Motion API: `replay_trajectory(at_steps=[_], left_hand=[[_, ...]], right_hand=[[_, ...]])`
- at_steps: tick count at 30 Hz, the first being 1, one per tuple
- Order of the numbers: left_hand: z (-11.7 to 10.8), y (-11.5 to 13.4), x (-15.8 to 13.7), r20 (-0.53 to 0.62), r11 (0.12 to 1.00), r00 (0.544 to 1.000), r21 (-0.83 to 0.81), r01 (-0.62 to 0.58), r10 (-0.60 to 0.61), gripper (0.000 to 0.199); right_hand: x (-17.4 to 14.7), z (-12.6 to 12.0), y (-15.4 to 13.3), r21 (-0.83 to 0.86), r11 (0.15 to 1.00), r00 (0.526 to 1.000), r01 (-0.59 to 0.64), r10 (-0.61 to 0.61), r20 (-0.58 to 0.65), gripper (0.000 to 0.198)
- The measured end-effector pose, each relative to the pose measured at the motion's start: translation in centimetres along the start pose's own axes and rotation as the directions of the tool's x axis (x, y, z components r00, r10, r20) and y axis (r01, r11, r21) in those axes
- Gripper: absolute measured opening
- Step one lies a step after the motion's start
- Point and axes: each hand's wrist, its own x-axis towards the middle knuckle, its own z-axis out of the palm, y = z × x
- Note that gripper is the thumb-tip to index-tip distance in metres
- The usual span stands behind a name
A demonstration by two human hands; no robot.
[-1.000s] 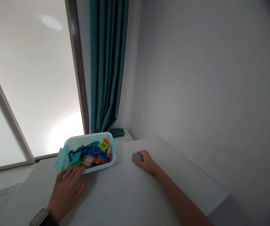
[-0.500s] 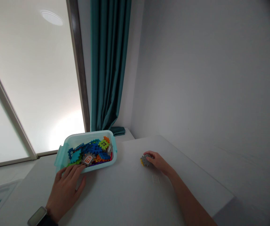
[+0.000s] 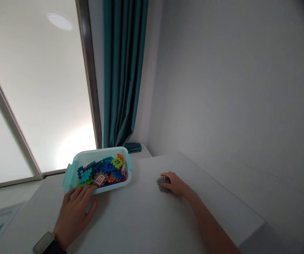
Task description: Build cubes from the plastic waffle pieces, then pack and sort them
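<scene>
One grey toothed piece (image 3: 162, 186), yellow now hidden so grey faces up, is pinched in the right hand (image 3: 175, 183); left hand (image 3: 73, 211), thumb apart, touches the tub (image 3: 96, 156) at its nine o'clock.

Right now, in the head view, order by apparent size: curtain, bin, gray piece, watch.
1. Curtain
2. Bin
3. Watch, probably nearer the camera
4. Gray piece, partly hidden by the right hand
</scene>
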Motion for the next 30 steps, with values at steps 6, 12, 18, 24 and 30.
replay_trajectory(at_steps=[6, 12, 18, 24, 30], left_hand=[[0.1, -0.2, -0.1, -0.013, 1.0, 1.0, 0.005, -0.011, 0.011, 0.023], [0.2, -0.2, -0.2, 0.001, 1.0, 1.0, -0.007, 0.008, -0.008, 0.023], [0.4, -0.2, -0.2, 0.0, 1.0, 1.0, 0.004, 0.011, -0.011, 0.024], [-0.1, 0.0, 0.0, 0.001, 1.0, 1.0, -0.008, 0.001, -0.001, 0.022], [-0.5, 0.3, 0.3, 0.018, 0.996, 0.998, -0.067, 0.054, -0.053, 0.022]], right_hand=[[-0.4, 0.0, -0.1, -0.018, 0.999, 1.0, -0.03, 0.03, -0.005, 0.054], [-1.1, -0.2, 0.2, 0.012, 0.996, 0.996, -0.084, 0.084, -0.002, 0.061], [-1.1, 0.3, -0.5, 0.162, 0.985, 0.998, -0.062, 0.066, -0.018, 0.058], [-1.4, -0.1, -1.9, 0.386, 0.922, 0.994, -0.03, 0.068, -0.084, 0.036], [-0.3, 0.0, -6.4, 0.649, 0.756, 0.987, 0.091, 0.019, -0.161, 0.046]])
